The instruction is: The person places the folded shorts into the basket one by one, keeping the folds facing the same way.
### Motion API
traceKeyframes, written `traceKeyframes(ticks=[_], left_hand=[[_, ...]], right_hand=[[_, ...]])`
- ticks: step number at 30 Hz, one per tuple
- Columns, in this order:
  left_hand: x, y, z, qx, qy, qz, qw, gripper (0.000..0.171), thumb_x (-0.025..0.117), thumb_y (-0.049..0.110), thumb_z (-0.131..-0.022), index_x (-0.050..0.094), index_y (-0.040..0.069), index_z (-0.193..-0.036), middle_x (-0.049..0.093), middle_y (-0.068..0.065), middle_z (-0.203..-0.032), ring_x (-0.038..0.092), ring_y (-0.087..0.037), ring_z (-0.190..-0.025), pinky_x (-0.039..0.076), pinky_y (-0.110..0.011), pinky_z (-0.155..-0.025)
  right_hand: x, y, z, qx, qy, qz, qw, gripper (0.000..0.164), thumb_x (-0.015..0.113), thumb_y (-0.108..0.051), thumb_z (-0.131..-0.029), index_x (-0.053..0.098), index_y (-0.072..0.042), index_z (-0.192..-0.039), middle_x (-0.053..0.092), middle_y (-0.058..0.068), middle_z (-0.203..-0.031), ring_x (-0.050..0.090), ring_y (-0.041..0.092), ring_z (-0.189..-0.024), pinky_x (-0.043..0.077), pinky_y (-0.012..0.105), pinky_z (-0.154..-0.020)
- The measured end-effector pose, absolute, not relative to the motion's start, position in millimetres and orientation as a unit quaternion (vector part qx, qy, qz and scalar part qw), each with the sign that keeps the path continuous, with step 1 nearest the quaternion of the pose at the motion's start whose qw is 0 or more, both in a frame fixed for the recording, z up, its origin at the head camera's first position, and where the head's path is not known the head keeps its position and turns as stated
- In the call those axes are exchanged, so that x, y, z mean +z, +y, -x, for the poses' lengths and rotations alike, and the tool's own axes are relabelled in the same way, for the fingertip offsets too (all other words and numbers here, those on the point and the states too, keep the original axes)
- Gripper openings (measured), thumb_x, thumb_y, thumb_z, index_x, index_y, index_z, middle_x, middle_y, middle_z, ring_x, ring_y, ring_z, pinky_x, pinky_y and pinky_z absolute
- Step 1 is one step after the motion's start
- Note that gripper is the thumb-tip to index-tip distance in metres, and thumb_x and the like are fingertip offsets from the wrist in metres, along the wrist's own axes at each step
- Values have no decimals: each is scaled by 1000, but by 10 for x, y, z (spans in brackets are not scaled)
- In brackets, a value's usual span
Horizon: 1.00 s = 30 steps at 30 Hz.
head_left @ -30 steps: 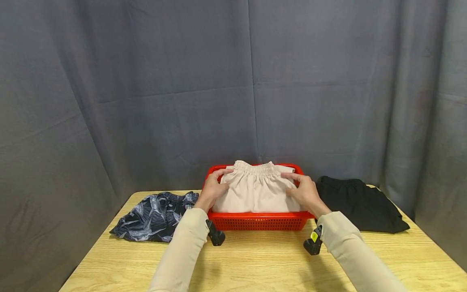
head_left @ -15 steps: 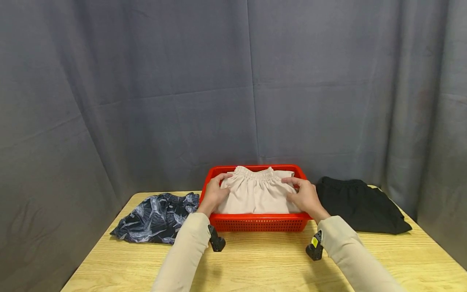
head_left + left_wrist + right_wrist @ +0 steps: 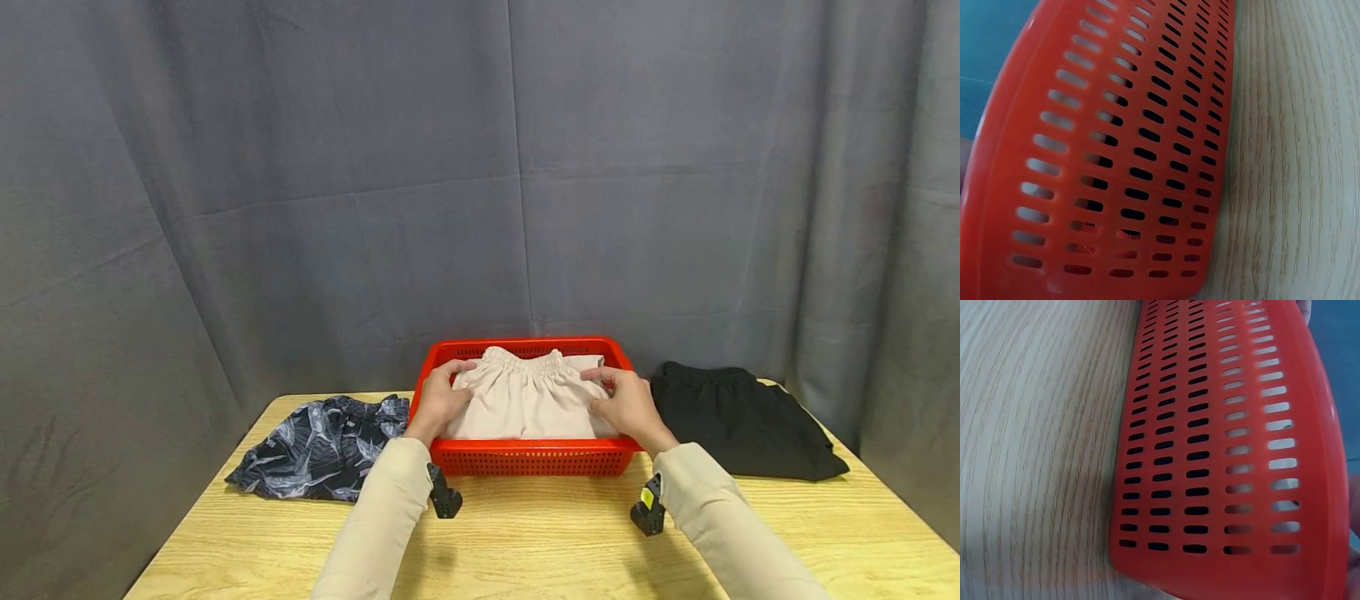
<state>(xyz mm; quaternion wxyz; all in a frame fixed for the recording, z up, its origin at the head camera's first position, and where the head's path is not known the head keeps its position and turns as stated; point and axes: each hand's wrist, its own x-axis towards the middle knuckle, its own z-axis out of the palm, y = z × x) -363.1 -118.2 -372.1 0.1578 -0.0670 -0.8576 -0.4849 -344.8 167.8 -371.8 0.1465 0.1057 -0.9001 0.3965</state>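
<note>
Beige shorts (image 3: 522, 400) with a gathered elastic waistband lie front up inside the red perforated basket (image 3: 532, 458) in the head view. My left hand (image 3: 438, 400) holds their left side, thumb and index finger spread in a C over the cloth. At the right side my right hand (image 3: 626, 404) holds them in the same way, its index finger pointing inward below the waistband. The remaining fingers of both hands are mostly hidden. In the left wrist view the slotted basket wall (image 3: 1147, 156) fills much of the picture; pale cloth shows through its upper slots.
Dark patterned shorts (image 3: 322, 450) lie on the wooden table (image 3: 540, 542) left of the basket. Black shorts (image 3: 738, 425) lie to its right. A grey curtain (image 3: 480, 167) hangs close behind the basket, and more curtain flanks both sides.
The beige shorts have sunk lower into the basket, baring more of its back wall. Both hands have moved down slightly with them and keep the same pose.
</note>
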Motion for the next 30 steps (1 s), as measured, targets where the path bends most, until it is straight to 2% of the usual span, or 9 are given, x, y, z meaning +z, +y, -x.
traceKeyframes(ticks=[6, 15, 22, 26, 30], left_hand=[[-3726, -1177, 3619, -475, -865, 51, 154, 38, 67, -8, -78, 69, 5, -114, 63, -17, -119, 55, -33, -114, 41, -44, -99], [-3723, -1185, 3592, -435, -885, 56, 160, 33, 65, -1, -79, 69, 5, -112, 65, -16, -115, 58, -33, -107, 45, -44, -93], [-3702, -1186, 3570, -398, -902, 71, 152, 32, 65, 5, -82, 68, 4, -114, 65, -16, -115, 57, -35, -109, 46, -45, -92], [-3711, -1194, 3573, -364, -912, 102, 162, 32, 65, 3, -82, 67, 0, -113, 65, -17, -112, 58, -35, -109, 46, -45, -92], [-3735, -1204, 3587, -326, -918, 132, 183, 31, 65, 0, -80, 66, -2, -111, 64, -19, -110, 58, -36, -107, 45, -45, -93]], right_hand=[[-3706, 1650, 3436, 366, -911, -95, 163, 36, 71, 4, -74, 72, -4, -110, 68, 14, -104, 54, 26, -85, 47, 43, -76], [-3724, 1642, 3413, 344, -914, -121, 181, 33, 67, 1, -76, 71, 0, -108, 68, 17, -107, 56, 27, -83, 47, 41, -71], [-3748, 1636, 3422, 304, -919, -153, 196, 34, 62, 2, -73, 70, 3, -106, 69, 18, -98, 46, 25, -69, 34, 33, -55], [-3740, 1634, 3408, 292, -922, -159, 197, 34, 62, 2, -72, 70, 4, -105, 69, 19, -98, 49, 25, -70, 38, 33, -56], [-3735, 1632, 3391, 286, -924, -165, 193, 32, 63, 2, -73, 70, 5, -104, 69, 20, -98, 54, 26, -72, 46, 38, -62]])
